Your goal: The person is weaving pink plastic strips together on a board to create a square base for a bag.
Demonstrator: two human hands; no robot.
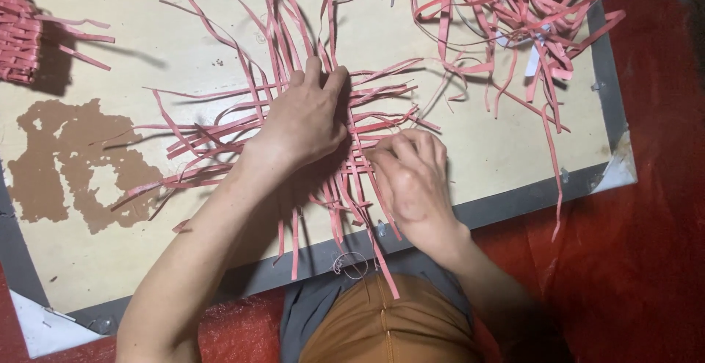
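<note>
Left hand (305, 117) flat, pressing crossed pink strips (220, 132) | right hand (411, 176) pinching one near-far strip (378, 242)

Loose heap of pink strips (514, 11), part-woven pink piece (16, 33), worn beige board (147, 253), red floor covering (661, 223)

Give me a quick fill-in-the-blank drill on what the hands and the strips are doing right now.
1. The left hand presses flat on the crossed strips, whose colour is ____.
2. The right hand works the strips near the board's ____ edge.
3. A loose pile of strips lies at the top ____ of the view.
4. A finished woven piece shows at the far ____ edge of the view.

Missing words: pink; near; right; left
</note>
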